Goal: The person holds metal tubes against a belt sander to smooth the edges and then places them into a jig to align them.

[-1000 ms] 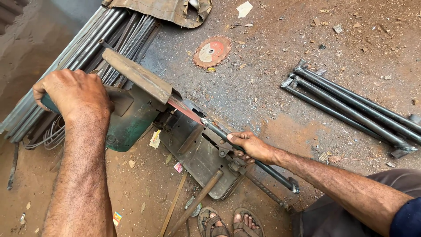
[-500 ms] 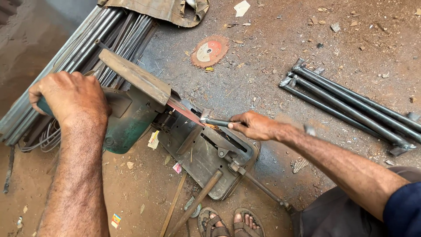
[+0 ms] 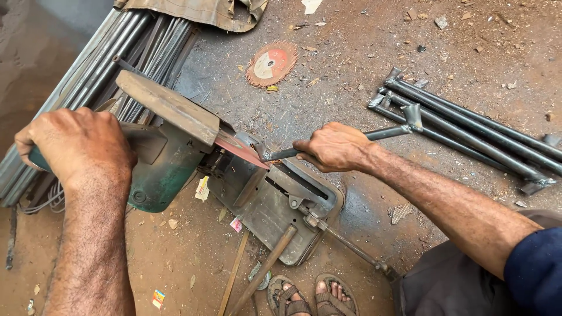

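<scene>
In the head view, the green handle of a chop saw (image 3: pixel 170 158) is being gripped by the left hand (image 3: pixel 76 143), whose fingers are being kept closed around it. The red cutting disc (image 3: pixel 240 149) is being held tilted above the saw's grey base (image 3: pixel 275 210), which is resting on the dirt floor (image 3: pixel 351 76). A grey metal rod (image 3: pixel 386 133) is being held by the right hand (image 3: pixel 333 146), wrapped tightly around it, with its near end being kept just beside the disc, over the base. A pile of similar rods (image 3: pixel 468 131) is lying on the floor near the far end. A worn disc (image 3: pixel 271 63) is lying further off, and long steel bars (image 3: pixel 105 64) are stacked behind the saw.
</scene>
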